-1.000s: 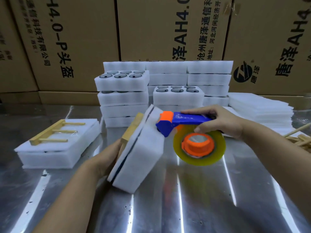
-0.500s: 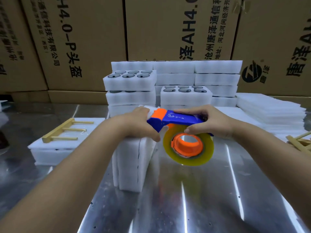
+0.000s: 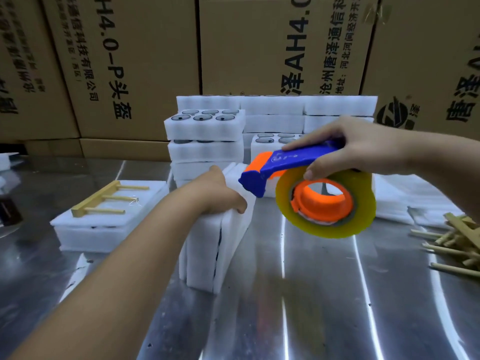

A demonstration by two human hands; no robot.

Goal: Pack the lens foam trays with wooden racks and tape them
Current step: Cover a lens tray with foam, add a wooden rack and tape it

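Shiny steel table (image 3: 324,307), taping step: left grip (image 3: 215,196) clamps upright white foam tray bundle (image 3: 205,253); right grip (image 3: 363,146) holds blue-orange tape dispenser (image 3: 298,162), probably pressing tape on top next.

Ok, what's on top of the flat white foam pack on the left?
A pale wooden rack with three dowels lies flat on the white foam pack; its contents are covered.

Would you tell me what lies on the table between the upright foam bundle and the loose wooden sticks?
Only bare metal table, in the head view; the right hand holds the tape dispenser in the air.
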